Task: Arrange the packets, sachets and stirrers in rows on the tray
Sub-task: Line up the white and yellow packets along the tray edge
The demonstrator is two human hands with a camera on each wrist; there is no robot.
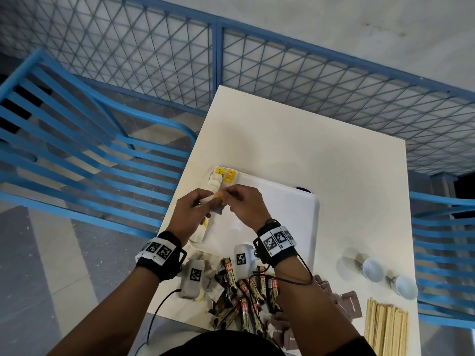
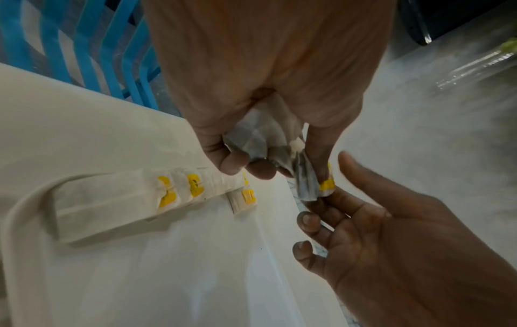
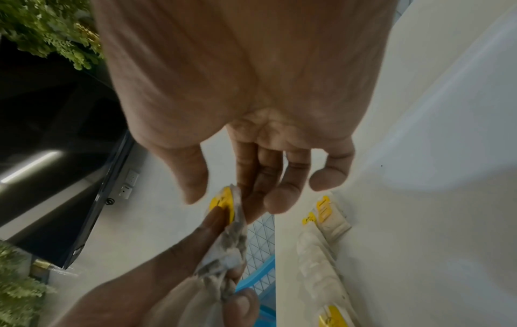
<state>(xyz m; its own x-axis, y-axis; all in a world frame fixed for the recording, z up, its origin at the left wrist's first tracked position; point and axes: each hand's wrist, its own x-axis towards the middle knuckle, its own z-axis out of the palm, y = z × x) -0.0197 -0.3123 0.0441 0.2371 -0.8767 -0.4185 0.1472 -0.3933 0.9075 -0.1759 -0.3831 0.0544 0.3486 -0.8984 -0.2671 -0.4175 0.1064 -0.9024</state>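
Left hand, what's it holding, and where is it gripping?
The left hand grips a bunch of white tea bags by their bodies, thumb pressing a yellow tag; the right hand pinches the tag end.

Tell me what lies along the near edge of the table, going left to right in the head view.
Loose white sachets → heap of dark brown and gold stick packets → flat brown packets → bundle of pale wooden stirrers.
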